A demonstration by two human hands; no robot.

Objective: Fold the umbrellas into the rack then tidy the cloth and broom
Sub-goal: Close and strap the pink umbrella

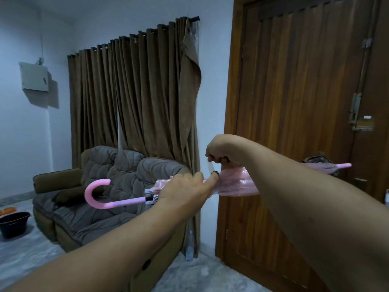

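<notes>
Pink umbrella [235, 184], folded, is held level in mid-air in front of the wooden door [294, 102], crook handle pointing left, tip pointing right. Left hand [185, 191] grips the gathered canopy near the handle end, forefinger extended along the folds. Right hand [221, 152] sits just above, fingers curled, pinching the clear closing strap [210, 166] and pulling it up from the canopy. Behind stand a brown sofa [101, 190] and brown curtains [134, 98]. A water bottle [190, 245] stands on the floor by the curtain; a dark basin [13, 223] sits far left.
</notes>
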